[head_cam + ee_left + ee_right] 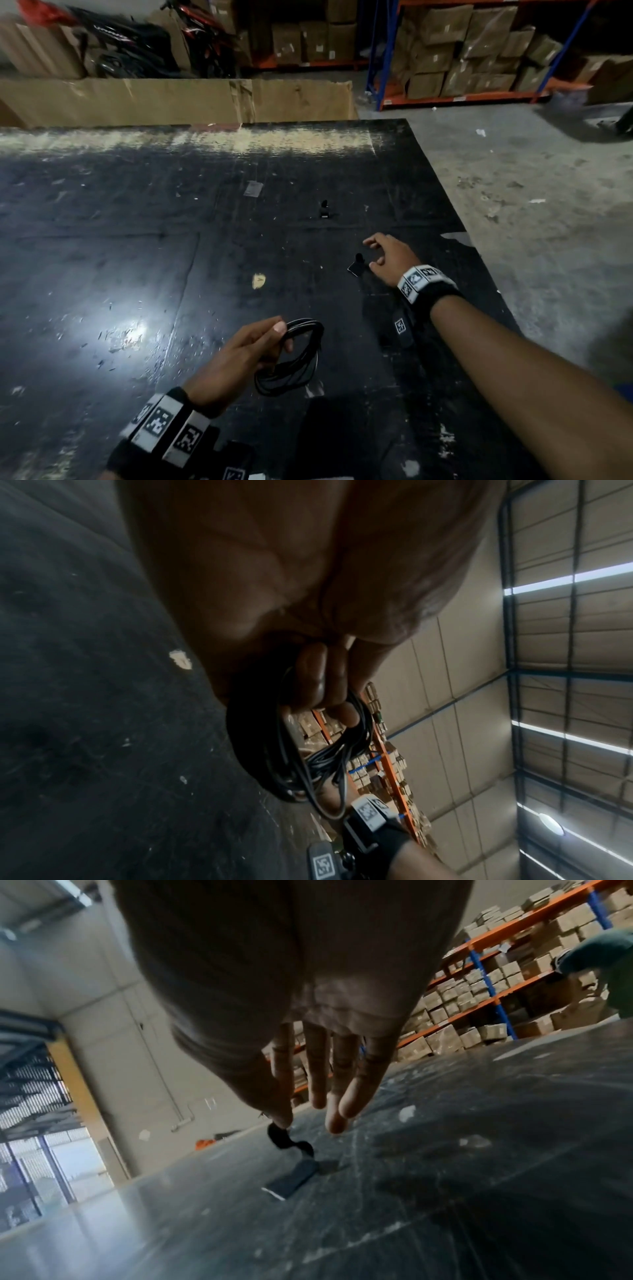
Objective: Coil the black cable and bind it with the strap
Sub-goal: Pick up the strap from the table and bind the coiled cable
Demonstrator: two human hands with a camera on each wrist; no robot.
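Head view: left hand (236, 359) grips the coiled cable (294, 356) above the near table (102, 240); right hand (390, 257), fingers spread, reaches the strap (358, 265) farther right. Right wrist view: thumb tip (282, 1118) touches the strap (291, 1164)

Strap (356, 266) on table (137, 240), ahead-right of coiled cable (294, 356)

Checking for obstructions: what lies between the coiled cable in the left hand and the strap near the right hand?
Only bare, scuffed black tabletop separates the coiled cable from the strap; the head view shows it.
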